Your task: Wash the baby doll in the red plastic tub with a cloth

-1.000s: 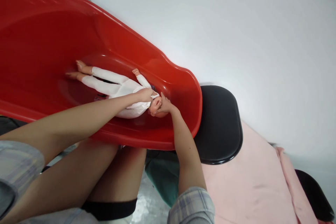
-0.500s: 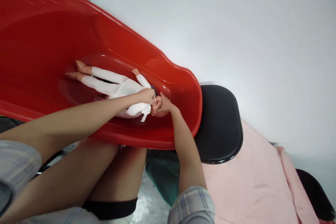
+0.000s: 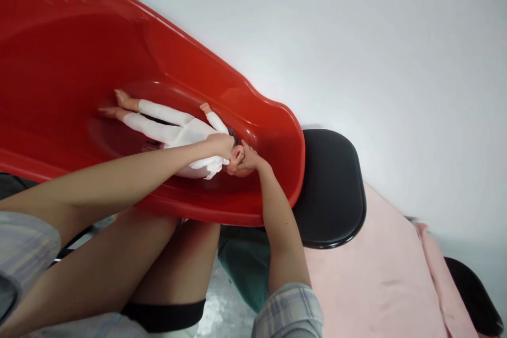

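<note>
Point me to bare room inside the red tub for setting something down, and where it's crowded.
Free: the wide tub floor beyond the doll's feet, toward the far wall, and the strip between the doll and the near rim. Crowded: the rounded end, where the left hand and right hand meet at the doll's head.

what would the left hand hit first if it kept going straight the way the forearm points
The left hand points rightward at the doll's head, where the right hand already rests. It would likely meet that hand first, then the red tub's end wall; depth is hard to judge.
</note>
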`<state>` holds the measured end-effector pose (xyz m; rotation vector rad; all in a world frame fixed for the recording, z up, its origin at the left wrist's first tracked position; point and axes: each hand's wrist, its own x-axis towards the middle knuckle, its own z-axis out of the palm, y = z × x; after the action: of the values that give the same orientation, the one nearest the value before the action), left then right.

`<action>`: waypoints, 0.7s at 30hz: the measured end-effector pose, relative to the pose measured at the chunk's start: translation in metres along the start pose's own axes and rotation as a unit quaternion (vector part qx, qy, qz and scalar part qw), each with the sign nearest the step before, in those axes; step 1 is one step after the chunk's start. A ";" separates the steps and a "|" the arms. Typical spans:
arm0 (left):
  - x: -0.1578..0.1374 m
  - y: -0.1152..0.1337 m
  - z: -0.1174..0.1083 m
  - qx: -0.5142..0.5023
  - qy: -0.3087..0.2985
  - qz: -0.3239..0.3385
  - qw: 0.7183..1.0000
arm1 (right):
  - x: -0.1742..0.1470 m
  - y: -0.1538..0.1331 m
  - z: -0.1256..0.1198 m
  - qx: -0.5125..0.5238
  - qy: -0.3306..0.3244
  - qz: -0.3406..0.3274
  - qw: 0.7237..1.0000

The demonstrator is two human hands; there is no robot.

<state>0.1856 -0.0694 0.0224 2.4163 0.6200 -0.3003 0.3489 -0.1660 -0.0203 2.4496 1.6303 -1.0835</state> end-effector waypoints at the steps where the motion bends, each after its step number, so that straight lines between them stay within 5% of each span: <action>1: -0.001 0.000 -0.005 0.027 0.017 -0.030 0.999 | -0.001 -0.002 -0.001 -0.001 -0.002 -0.004 1.000; 8: 0.010 -0.012 0.000 0.023 0.103 -0.065 0.992 | -0.003 -0.003 -0.001 -0.004 -0.001 0.001 1.000; 13: 0.023 -0.025 0.016 -0.052 0.183 0.002 0.982 | -0.004 -0.003 -0.001 0.006 0.002 0.001 1.000; 21: 0.026 -0.020 0.016 -0.085 0.148 -0.021 0.985 | -0.005 -0.005 -0.001 0.015 0.011 -0.015 1.000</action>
<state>0.1971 -0.0558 -0.0103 2.3011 0.7946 0.0946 0.3440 -0.1674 -0.0149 2.4722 1.6739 -1.0954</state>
